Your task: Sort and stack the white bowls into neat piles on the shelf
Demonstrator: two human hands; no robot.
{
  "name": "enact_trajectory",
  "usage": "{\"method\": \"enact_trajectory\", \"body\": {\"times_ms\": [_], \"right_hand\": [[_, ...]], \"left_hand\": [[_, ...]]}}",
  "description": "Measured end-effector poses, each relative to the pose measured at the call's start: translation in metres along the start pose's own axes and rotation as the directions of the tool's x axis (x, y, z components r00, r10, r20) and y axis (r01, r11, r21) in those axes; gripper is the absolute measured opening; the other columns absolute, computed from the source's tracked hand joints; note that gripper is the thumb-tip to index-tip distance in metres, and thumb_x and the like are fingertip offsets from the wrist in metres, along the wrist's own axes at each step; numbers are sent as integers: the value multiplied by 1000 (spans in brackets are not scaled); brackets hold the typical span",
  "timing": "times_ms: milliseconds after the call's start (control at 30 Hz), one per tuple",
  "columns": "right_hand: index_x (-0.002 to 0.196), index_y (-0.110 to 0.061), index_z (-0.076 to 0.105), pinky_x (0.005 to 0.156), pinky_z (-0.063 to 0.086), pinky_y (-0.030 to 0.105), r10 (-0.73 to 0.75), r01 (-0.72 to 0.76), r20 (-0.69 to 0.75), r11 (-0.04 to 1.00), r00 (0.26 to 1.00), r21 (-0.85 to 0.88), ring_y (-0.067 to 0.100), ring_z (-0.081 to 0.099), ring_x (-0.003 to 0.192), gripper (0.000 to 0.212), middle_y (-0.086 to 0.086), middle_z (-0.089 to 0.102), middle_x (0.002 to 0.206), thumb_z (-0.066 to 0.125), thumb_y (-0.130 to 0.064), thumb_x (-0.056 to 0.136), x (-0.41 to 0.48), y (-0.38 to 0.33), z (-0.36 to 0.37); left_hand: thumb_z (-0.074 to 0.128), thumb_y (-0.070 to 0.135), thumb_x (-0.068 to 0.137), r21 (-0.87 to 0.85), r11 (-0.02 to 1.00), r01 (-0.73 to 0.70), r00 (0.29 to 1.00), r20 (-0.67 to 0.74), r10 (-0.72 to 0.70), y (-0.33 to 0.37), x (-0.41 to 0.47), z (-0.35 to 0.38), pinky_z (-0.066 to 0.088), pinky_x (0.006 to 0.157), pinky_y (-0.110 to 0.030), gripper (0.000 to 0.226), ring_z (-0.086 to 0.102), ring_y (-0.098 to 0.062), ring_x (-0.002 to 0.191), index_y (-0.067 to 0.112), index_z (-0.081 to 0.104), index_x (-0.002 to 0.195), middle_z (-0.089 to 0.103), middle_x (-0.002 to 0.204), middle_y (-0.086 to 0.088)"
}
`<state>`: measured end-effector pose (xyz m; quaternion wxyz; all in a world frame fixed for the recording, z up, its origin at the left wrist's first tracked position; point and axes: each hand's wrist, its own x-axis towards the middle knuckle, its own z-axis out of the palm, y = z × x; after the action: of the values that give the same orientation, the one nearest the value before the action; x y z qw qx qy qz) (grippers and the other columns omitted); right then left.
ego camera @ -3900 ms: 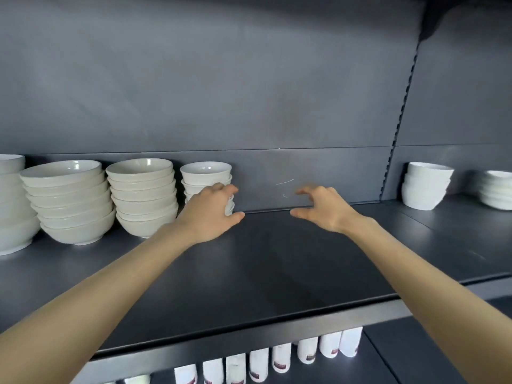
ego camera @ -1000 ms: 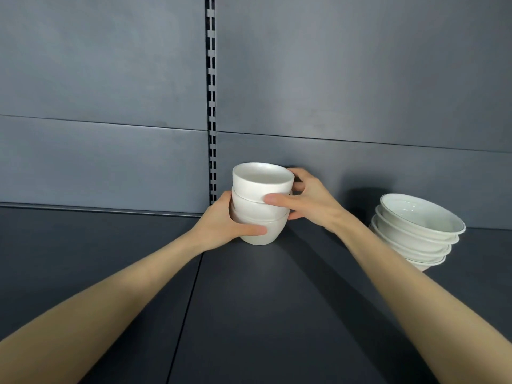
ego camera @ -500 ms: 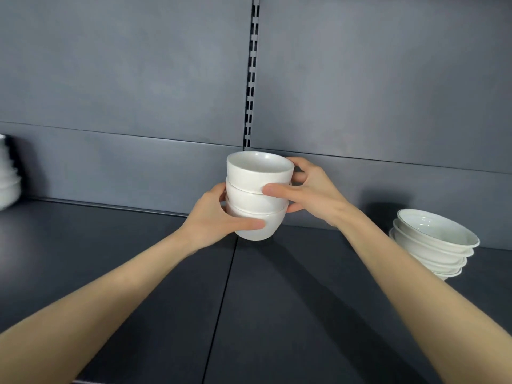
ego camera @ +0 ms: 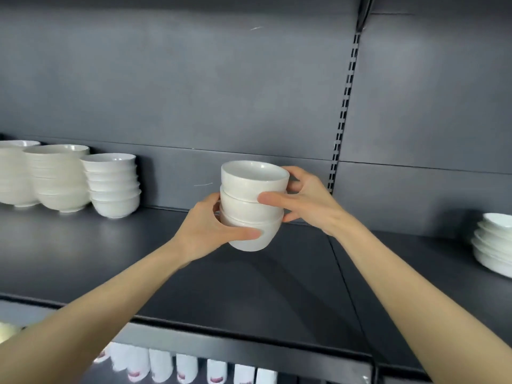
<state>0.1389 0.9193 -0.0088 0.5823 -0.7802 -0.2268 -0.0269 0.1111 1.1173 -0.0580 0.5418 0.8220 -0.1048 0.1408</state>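
A small stack of three white bowls [ego camera: 250, 200] hangs in the air above the dark shelf [ego camera: 235, 278], near its middle. My left hand [ego camera: 210, 231] grips the lowest bowl from the left, thumb across its front. My right hand [ego camera: 302, 200] holds the stack from the right, thumb on the middle bowl and fingers behind the top one. Three taller piles of white bowls stand at the shelf's left: a narrow pile [ego camera: 113, 187], a wider pile [ego camera: 59, 178] and one cut off by the frame [ego camera: 13, 173].
A pile of shallow white bowls [ego camera: 494, 242] sits at the right edge of the shelf. A slotted upright [ego camera: 345, 106] divides the grey back panel. Below the shelf's front lip, a row of white containers with red labels [ego camera: 188, 370] stands.
The three-bowl stack has travelled left along the shelf in both hands and sits a little higher off the surface. The left piles have come into view.
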Motion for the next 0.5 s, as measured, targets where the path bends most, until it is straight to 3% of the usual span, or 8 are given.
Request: {"method": "enact_trajectory", "body": {"times_ms": [300,500], "right_hand": [[118,-26,53,74,61,40,27,-26,18,1000,999,-16,13,67,101,55,-3,68,110,83,-24,71,32,-22,124],[117,-27,53,72,61,37,51,-51,35,999,998,-12,13,67,101,54,-2,68,111,82,-22,72,76,-12,167]], "left_hand": [[92,31,48,-43,998,42,999,17,-42,-58,-15,-114,56,81,-25,65,67,-2,93,36,58,103,71,102,14],[89,45,41,-20,997,79,996,34,-78,-101,13,-153,56,85,-28,88,66,-4,100,27,56,120,69,109,14]]}}
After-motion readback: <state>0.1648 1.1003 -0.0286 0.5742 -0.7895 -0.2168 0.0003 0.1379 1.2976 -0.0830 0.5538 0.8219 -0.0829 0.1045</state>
